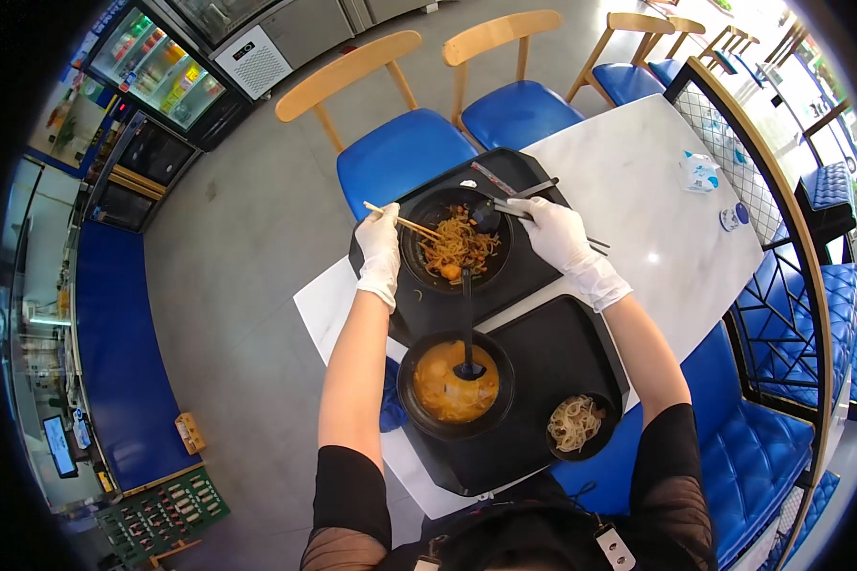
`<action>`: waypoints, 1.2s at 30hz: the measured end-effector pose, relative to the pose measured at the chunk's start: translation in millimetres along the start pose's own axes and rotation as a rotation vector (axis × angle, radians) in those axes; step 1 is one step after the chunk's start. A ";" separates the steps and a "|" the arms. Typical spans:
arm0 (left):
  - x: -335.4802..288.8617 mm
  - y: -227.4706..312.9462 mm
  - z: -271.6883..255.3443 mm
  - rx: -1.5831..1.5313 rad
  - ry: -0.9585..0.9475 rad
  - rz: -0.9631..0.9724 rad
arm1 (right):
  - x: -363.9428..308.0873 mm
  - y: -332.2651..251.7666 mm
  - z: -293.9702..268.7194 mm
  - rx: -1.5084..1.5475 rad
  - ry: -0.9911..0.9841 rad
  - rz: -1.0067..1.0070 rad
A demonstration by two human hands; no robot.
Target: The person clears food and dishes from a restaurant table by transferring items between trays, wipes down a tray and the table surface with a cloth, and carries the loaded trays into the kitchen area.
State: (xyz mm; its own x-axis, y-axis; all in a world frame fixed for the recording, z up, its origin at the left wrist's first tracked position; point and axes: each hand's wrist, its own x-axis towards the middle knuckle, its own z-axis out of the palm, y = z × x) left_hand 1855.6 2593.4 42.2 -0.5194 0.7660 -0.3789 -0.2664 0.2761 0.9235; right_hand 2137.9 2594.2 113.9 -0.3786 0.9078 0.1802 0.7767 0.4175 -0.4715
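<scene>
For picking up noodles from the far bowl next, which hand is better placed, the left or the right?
Probably the left hand: its wooden chopsticks reach into the noodles. The right hand holds a dark spoon at the right side of the bowl.

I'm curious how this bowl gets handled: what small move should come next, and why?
I'd perhaps gather some brown noodles onto the black spoon with the wooden chopsticks: the left hand has their tips in the noodles, and the spoon, held in the right hand, sits beside the heap.
</scene>
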 end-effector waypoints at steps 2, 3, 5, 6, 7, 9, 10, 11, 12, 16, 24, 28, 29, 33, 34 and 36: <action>-9.7 8.5 3.5 0.035 -0.031 0.132 | 0.6 4.0 -9.3 -0.044 0.013 0.018; -24.4 15.4 9.5 0.063 -0.051 0.204 | -0.2 9.0 -13.3 -0.064 -0.007 0.072; -53.0 32.1 12.0 0.110 -0.139 0.321 | -3.1 14.8 -19.6 -0.017 -0.028 0.215; -61.6 38.0 9.1 0.124 -0.160 0.349 | -4.7 16.0 -18.7 0.007 -0.035 0.229; -67.1 41.1 6.2 0.138 -0.182 0.377 | -7.0 18.0 -16.5 0.029 -0.042 0.245; -70.8 40.9 -2.1 0.130 -0.197 0.415 | -7.4 12.0 -15.4 0.036 -0.053 0.239; -71.9 40.2 -5.4 0.125 -0.208 0.434 | -9.0 8.8 -15.0 0.021 -0.055 0.222; -72.5 38.9 -9.9 0.144 -0.227 0.428 | -9.8 3.3 -15.6 0.007 -0.059 0.204; -73.1 37.6 -14.0 0.164 -0.247 0.422 | -10.1 -1.6 -17.0 0.019 -0.040 0.204; -83.9 26.5 -23.0 0.200 -0.259 0.383 | -13.1 -22.2 -29.3 0.092 -0.004 0.209; -91.4 24.6 -51.5 0.061 -0.128 0.493 | -24.0 -53.9 -42.4 0.174 0.038 0.266; -91.8 14.3 -59.0 0.044 -0.129 0.399 | -26.6 -49.9 -43.9 0.136 0.026 0.265; -92.0 11.9 -59.6 0.054 -0.124 0.369 | -26.1 -51.9 -42.8 0.117 0.010 0.279; -94.9 7.9 -61.7 -0.014 -0.043 0.382 | -28.1 -66.9 -36.8 0.080 0.003 0.315; -93.8 6.9 -61.9 -0.035 -0.039 0.389 | -29.1 -68.8 -34.4 0.095 0.021 0.300; -94.0 5.8 -64.0 -0.102 -0.036 0.357 | -30.9 -73.4 -30.9 0.132 0.063 0.269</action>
State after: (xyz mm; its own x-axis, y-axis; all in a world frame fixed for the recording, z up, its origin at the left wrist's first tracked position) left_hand 1850.9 2485.9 79.3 -0.5659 0.8239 -0.0298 -0.1538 -0.0700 0.9856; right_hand 2108.1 2536.7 169.6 -0.1330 0.9875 0.0846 0.7715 0.1568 -0.6166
